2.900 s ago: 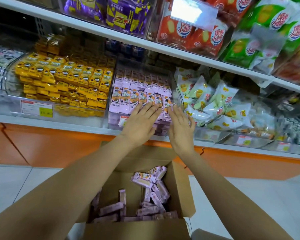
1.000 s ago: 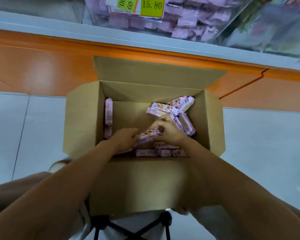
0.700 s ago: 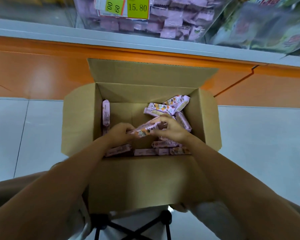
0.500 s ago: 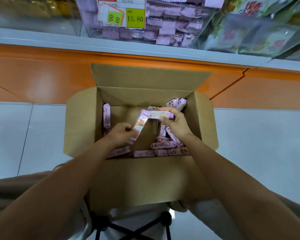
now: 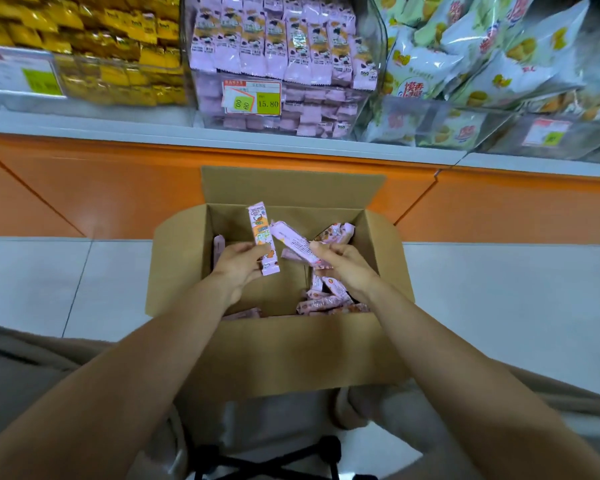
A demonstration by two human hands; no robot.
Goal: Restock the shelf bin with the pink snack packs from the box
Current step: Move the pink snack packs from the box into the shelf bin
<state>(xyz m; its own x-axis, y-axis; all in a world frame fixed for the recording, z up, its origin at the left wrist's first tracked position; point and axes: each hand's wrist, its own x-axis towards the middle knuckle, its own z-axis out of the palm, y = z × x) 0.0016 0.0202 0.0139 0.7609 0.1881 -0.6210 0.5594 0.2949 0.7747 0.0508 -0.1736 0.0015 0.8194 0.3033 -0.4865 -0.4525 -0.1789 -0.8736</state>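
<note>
The left hand [image 5: 238, 266], fingers curled, holds one upright pink pack [image 5: 262, 237]; the right hand [image 5: 343, 266] pinches a tilted pack [image 5: 293, 242], possibly more beneath. Both are over the box [image 5: 291, 348]: lift them level, faces forward, into the shelf bin [image 5: 326, 109].

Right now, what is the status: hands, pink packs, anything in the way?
Left hand grips one pink pack, upright. Right hand grips a second pack, tilted. Both over the box, more packs inside. Nothing seen between hands and shelf bin.
</note>
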